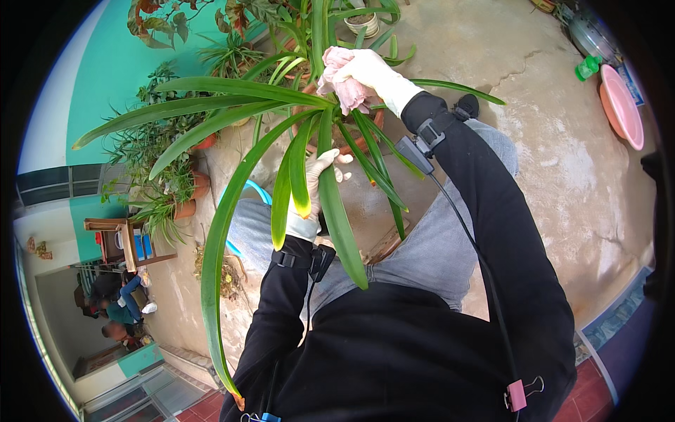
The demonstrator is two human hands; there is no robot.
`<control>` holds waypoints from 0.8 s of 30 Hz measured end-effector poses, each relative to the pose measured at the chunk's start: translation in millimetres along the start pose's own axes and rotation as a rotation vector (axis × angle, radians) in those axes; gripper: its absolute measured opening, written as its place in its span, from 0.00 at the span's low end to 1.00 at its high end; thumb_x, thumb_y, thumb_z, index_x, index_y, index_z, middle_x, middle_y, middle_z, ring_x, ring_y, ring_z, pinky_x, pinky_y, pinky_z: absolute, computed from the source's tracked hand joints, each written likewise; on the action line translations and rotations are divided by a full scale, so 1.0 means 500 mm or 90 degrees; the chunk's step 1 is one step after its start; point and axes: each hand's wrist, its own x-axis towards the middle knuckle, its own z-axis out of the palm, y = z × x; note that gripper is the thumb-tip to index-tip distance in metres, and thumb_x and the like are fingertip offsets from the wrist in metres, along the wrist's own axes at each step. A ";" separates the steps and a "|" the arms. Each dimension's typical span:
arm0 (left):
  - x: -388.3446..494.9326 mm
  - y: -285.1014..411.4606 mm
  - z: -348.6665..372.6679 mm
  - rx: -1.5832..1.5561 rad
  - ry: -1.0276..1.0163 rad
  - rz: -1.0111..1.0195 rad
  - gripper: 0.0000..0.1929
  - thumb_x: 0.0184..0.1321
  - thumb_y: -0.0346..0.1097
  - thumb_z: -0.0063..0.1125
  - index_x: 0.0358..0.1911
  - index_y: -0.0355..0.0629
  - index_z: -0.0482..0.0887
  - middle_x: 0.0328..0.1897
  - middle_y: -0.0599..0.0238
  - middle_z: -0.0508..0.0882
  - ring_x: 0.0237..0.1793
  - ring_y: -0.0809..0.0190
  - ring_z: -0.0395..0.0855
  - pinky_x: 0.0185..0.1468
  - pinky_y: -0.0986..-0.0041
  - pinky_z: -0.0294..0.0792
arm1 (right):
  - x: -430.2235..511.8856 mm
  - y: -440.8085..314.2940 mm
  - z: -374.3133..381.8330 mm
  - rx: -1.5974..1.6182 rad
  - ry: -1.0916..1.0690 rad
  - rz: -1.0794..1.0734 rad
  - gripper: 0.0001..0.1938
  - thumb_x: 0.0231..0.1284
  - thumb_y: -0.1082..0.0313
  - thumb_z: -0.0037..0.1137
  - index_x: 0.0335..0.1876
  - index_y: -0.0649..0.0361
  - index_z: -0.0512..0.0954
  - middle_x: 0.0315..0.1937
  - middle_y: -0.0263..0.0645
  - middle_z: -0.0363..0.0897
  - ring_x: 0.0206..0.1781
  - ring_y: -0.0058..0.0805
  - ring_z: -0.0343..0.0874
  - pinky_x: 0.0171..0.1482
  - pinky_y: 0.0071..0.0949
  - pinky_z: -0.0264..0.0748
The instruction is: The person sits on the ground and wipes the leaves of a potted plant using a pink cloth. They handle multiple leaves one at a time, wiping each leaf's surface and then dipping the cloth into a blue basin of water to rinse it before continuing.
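A large potted plant with long strap-shaped green leaves (337, 211) spreads in front of me, a few leaf tips yellow or brown. Its terracotta pot (373, 126) shows beneath the leaves. My right hand (369, 68), in a white glove, grips a crumpled pink cloth (350, 97) near the plant's centre, over the base of the leaves. Lower down, my left hand (316, 174), also white-gloved, is behind one broad hanging leaf, its fingertips showing past the leaf's edge. Whether those fingers pinch the leaf or only support it is unclear.
Several potted plants (184, 208) line the green and white wall on the left. A blue hoop-like rim (258, 190) shows by my left knee. At right are a pink basin (622, 108) and a green bottle (588, 67). People (124, 311) sit far left beyond a wooden stand (126, 242).
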 end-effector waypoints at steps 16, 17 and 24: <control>-0.007 0.016 0.002 0.018 0.023 -0.013 0.10 0.65 0.32 0.55 0.46 0.35 0.77 0.31 0.65 0.78 0.28 0.71 0.73 0.42 0.73 0.74 | 0.121 0.310 0.112 0.518 -0.360 0.190 0.11 0.52 0.83 0.40 0.26 0.54 0.60 0.21 0.24 0.54 0.25 0.20 0.54 0.27 0.18 0.52; -0.007 0.014 -0.002 0.021 0.028 -0.019 0.09 0.65 0.32 0.55 0.45 0.36 0.77 0.31 0.66 0.78 0.28 0.71 0.72 0.43 0.73 0.74 | 0.101 0.289 0.111 0.455 -0.400 0.136 0.12 0.51 0.85 0.40 0.25 0.54 0.59 0.21 0.24 0.54 0.25 0.20 0.55 0.27 0.18 0.52; -0.008 -0.005 -0.033 -0.010 0.025 0.008 0.13 0.65 0.35 0.57 0.49 0.36 0.78 0.39 0.62 0.82 0.37 0.65 0.81 0.49 0.72 0.75 | -0.019 0.192 0.126 0.274 -0.369 0.164 0.16 0.49 0.88 0.49 0.44 0.62 0.73 0.33 0.30 0.72 0.31 0.17 0.67 0.33 0.17 0.63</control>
